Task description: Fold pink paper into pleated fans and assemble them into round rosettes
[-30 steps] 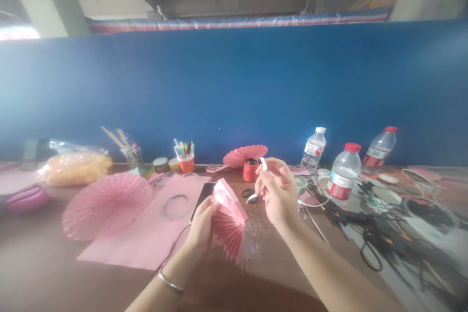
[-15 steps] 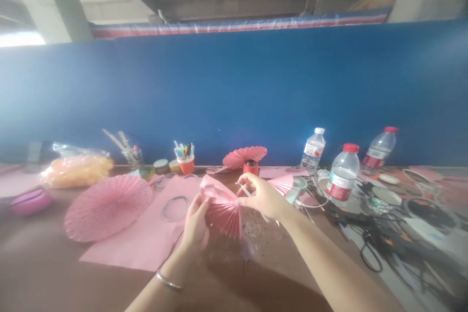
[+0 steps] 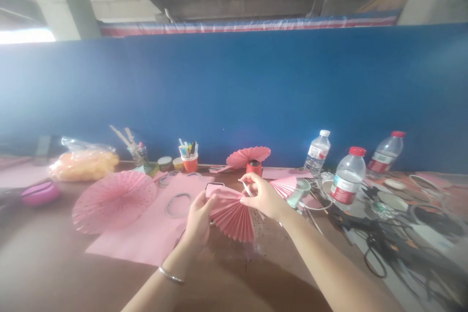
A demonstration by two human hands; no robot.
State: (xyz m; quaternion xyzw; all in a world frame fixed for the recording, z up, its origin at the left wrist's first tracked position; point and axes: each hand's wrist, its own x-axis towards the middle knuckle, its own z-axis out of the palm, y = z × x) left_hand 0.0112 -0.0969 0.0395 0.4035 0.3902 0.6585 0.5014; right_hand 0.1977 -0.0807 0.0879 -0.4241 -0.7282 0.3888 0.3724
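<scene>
A pleated pink paper fan (image 3: pixel 236 219) is held up over the brown table, its folds spread downward. My left hand (image 3: pixel 199 217) pinches the fan's left edge, where a flat pink flap lies along the top. At the upper right, by the point where the folds gather, my right hand (image 3: pixel 262 197) is closed on the fan. A thin white strip (image 3: pixel 245 187) sticks out between its thumb and fingers; what it is I cannot tell. Beneath the left forearm lies a flat pink paper sheet (image 3: pixel 135 239), with a round pleated pink paper disc (image 3: pixel 113 200) partly over it.
Behind the hands stand a red jar (image 3: pixel 253 169), another pink fan (image 3: pixel 246 157) and a pen cup (image 3: pixel 190 163). Water bottles (image 3: pixel 347 175) and tangled cables (image 3: pixel 376 253) crowd the right. A bag of yellow material (image 3: pixel 84 165) and a pink pouch (image 3: pixel 40 193) lie left.
The pleats of the held fan have opened wider and swung slightly right and down. Both hands keep their hold. The whole view has shifted a little.
</scene>
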